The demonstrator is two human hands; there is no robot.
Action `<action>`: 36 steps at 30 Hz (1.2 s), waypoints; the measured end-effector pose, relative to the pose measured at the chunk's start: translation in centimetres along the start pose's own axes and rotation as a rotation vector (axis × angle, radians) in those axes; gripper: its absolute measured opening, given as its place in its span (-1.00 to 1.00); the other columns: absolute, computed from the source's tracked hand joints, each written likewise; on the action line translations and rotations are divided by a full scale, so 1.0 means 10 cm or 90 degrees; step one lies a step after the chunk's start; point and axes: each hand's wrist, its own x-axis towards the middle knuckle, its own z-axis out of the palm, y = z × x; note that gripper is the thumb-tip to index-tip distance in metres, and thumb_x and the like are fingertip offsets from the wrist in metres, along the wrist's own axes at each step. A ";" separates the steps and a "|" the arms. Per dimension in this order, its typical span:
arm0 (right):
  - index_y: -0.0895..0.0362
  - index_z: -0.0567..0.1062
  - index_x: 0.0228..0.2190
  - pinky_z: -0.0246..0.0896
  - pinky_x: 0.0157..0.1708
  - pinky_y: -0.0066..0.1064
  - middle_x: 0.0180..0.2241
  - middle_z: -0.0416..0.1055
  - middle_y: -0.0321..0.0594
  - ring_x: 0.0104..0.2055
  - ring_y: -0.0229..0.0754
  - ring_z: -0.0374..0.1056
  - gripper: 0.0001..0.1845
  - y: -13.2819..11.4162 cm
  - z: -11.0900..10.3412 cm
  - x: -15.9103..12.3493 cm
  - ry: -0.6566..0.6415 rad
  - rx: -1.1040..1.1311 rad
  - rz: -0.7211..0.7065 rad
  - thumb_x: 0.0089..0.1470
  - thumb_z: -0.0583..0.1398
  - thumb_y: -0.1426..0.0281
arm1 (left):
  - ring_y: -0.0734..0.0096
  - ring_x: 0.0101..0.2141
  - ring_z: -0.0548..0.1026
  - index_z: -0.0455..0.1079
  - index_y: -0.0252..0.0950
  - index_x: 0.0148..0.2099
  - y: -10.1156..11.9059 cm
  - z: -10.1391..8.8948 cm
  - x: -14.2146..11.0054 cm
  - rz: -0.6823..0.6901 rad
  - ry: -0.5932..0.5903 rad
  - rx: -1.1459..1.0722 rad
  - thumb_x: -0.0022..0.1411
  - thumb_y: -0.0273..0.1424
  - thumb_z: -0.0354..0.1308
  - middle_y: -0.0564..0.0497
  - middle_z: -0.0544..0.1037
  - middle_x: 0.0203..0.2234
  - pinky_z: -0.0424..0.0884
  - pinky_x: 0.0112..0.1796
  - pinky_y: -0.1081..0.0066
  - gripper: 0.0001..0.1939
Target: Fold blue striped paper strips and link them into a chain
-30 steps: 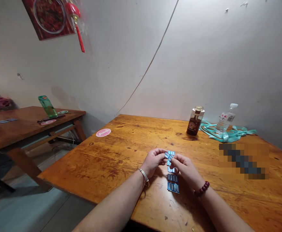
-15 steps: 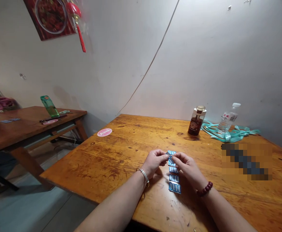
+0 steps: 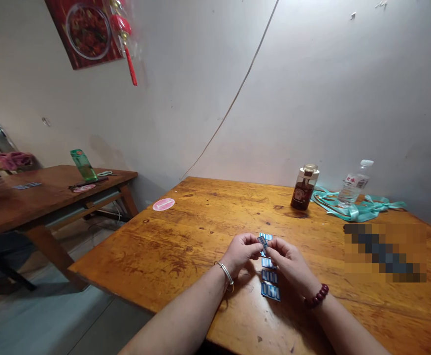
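Between the fingertips of both hands is a small dark-looking card with light panels [image 3: 263, 242], held tilted above the table. My left hand [image 3: 241, 254], with a silver bangle at its wrist, pinches the card's left side. My right hand [image 3: 288, 259], wearing a dark red bead bracelet, grips the right side. Beneath and in front of the hands, several white label cards with blue frames [image 3: 270, 291] lie in a column on the wooden table [image 3: 200, 261]. The fingers partly cover the upper ones.
A brown-filled bottle [image 3: 304, 190] stands toward the back right, beside a clear water bottle [image 3: 353, 185] and turquoise ribbon [image 3: 376, 209]. A blurred-out dark object [image 3: 383, 254] lies at right. A round pink sticker [image 3: 163, 204] is at left. Another table [image 3: 49, 197] holds a green bottle [image 3: 84, 165].
The card in my fingers has turned so that more of its face shows. My hands stay together over the column; the whole view has shifted slightly.
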 end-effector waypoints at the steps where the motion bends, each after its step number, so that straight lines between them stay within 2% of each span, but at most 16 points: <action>1: 0.16 0.35 -0.52 0.07 -0.53 -0.52 -0.55 0.27 -0.33 -0.52 -0.34 0.15 -0.75 -0.01 0.00 0.00 0.009 -0.003 -0.013 -0.12 0.13 0.21 | 0.63 -0.61 0.26 0.27 -0.37 -0.48 -0.01 -0.01 0.00 0.001 -0.003 0.005 -0.18 -0.34 0.18 0.10 0.33 -0.64 0.20 -0.51 0.53 -0.78; 4: 0.17 0.34 -0.56 0.06 -0.52 -0.51 -0.57 0.25 -0.33 -0.51 -0.34 0.15 -0.76 -0.01 -0.02 0.01 0.026 -0.007 -0.028 -0.12 0.15 0.23 | 0.62 -0.61 0.26 0.26 -0.37 -0.48 -0.03 -0.01 0.00 0.014 -0.021 0.016 -0.16 -0.37 0.17 0.10 0.32 -0.64 0.19 -0.52 0.54 -0.81; 9: 0.17 0.34 -0.58 0.03 -0.58 -0.50 -0.62 0.21 -0.36 -0.60 -0.37 0.09 -0.73 0.01 -0.02 0.01 -0.020 0.057 0.032 -0.13 0.14 0.21 | 0.63 -0.61 0.26 0.26 -0.38 -0.47 0.00 0.02 -0.03 0.008 -0.042 -0.010 -0.09 -0.34 0.12 0.08 0.31 -0.64 0.19 -0.52 0.54 -0.82; 13: 0.17 0.31 -0.60 0.04 -0.58 -0.50 -0.64 0.20 -0.36 -0.61 -0.38 0.10 -0.74 -0.01 -0.03 0.01 -0.004 0.105 0.052 -0.16 0.16 0.22 | 0.62 -0.59 0.27 0.26 -0.38 -0.46 0.02 0.01 -0.02 0.002 -0.031 -0.019 -0.10 -0.32 0.14 0.07 0.32 -0.61 0.19 -0.52 0.55 -0.79; 16: 0.17 0.30 -0.57 0.04 -0.58 -0.51 -0.63 0.21 -0.37 -0.61 -0.38 0.11 -0.76 -0.06 -0.13 0.02 0.012 0.114 0.068 -0.15 0.16 0.24 | 0.60 -0.56 0.30 0.26 -0.38 -0.42 0.02 -0.04 0.01 0.008 0.002 -0.031 -0.09 -0.26 0.13 0.02 0.37 -0.54 0.20 -0.51 0.55 -0.74; 20: 0.18 0.31 -0.57 0.01 -0.61 -0.54 -0.63 0.21 -0.39 -0.63 -0.41 0.10 -0.77 -0.14 -0.34 0.01 -0.087 0.040 0.137 -0.22 0.21 0.28 | 0.63 -0.58 0.29 0.25 -0.38 -0.44 0.05 -0.10 0.04 0.005 0.035 -0.021 -0.11 -0.21 0.13 0.02 0.37 -0.55 0.20 -0.51 0.55 -0.69; 22: 0.20 0.32 -0.59 -0.01 -0.62 -0.55 -0.63 0.21 -0.38 -0.63 -0.43 0.08 -0.77 -0.16 -0.41 0.00 -0.117 0.001 0.165 -0.23 0.22 0.29 | 0.64 -0.59 0.28 0.26 -0.38 -0.45 0.08 -0.10 0.03 0.007 0.019 0.010 -0.12 -0.19 0.14 0.04 0.37 -0.57 0.19 -0.52 0.55 -0.68; 26: 0.21 0.33 -0.59 -0.03 -0.63 -0.55 -0.64 0.21 -0.38 -0.63 -0.42 0.08 -0.76 -0.15 -0.43 -0.02 -0.172 -0.047 0.185 -0.21 0.21 0.28 | 0.64 -0.60 0.27 0.30 -0.38 -0.42 0.14 -0.04 -0.06 -0.030 -0.100 0.089 -0.13 -0.18 0.15 0.07 0.36 -0.58 0.18 -0.53 0.55 -0.67; 28: 0.22 0.33 -0.58 -0.04 -0.64 -0.55 -0.66 0.20 -0.38 -0.64 -0.42 0.09 -0.74 -0.13 -0.41 -0.02 -0.199 -0.058 0.184 -0.19 0.19 0.26 | 0.64 -0.60 0.26 0.31 -0.37 -0.40 0.14 0.00 -0.09 -0.031 -0.133 0.107 -0.14 -0.22 0.17 0.08 0.35 -0.58 0.16 -0.54 0.55 -0.68; 30: 0.21 0.32 -0.57 -0.05 -0.64 -0.55 -0.66 0.19 -0.38 -0.64 -0.43 0.08 -0.72 -0.12 -0.37 -0.02 -0.204 -0.055 0.174 -0.17 0.17 0.23 | 0.65 -0.61 0.24 0.31 -0.38 -0.41 0.12 0.02 -0.10 -0.018 -0.138 0.124 -0.13 -0.26 0.16 0.10 0.33 -0.59 0.15 -0.56 0.56 -0.72; 36: 0.21 0.29 -0.57 -0.07 -0.64 -0.57 -0.63 0.18 -0.38 -0.63 -0.44 0.06 -0.70 -0.11 -0.30 0.00 -0.138 -0.034 0.145 -0.16 0.16 0.20 | 0.64 -0.63 0.23 0.24 -0.36 -0.48 0.03 0.00 -0.07 -0.009 -0.134 0.165 -0.11 -0.36 0.12 0.14 0.27 -0.66 0.14 -0.58 0.58 -0.83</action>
